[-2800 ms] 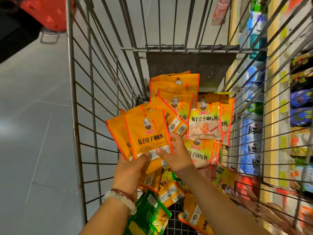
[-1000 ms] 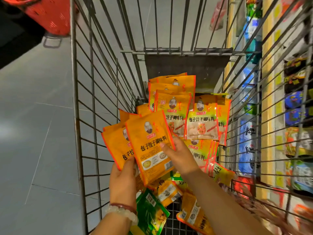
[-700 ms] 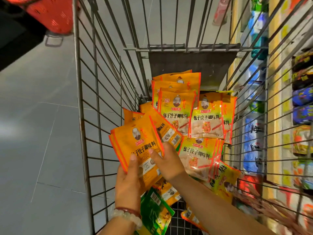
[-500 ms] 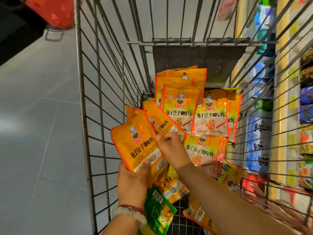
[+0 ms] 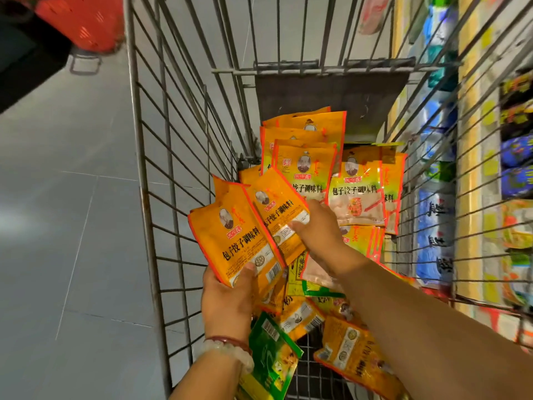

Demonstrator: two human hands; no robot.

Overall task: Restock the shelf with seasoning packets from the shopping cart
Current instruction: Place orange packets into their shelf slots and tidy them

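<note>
Grey floor tiles (image 5: 72, 226) run along the left of a wire shopping cart (image 5: 150, 197), and a stocked store shelf (image 5: 473, 168) shows blurred through the bars on the right. Compared with half a second ago, the packet the right hand (image 5: 317, 229) was working at has come up against the held bunch, so the fan in the left hand (image 5: 227, 301) now shows one more face. The left hand grips this fan of orange seasoning packets (image 5: 239, 235) at its lower edge, thumb pressed over the front packet near its barcode, fingers curled behind. The right hand pinches the second packet (image 5: 277, 215) at its lower right edge, tucking it behind the front one. I judge this as gathering a handful before carrying it to the shelf; no packet has left the cart in this view. More orange packets (image 5: 305, 157) stand leaning against the grey far panel (image 5: 331, 93), while others lie loose on the cart bottom, among them a green packet (image 5: 271, 356) beside the left wrist. The packets are flat glossy pouches, orange with red borders, a small portrait emblem and black Chinese lettering, lightly creased and likely slippery when stacked. A beaded bracelet (image 5: 227, 349) circles the left wrist.
</note>
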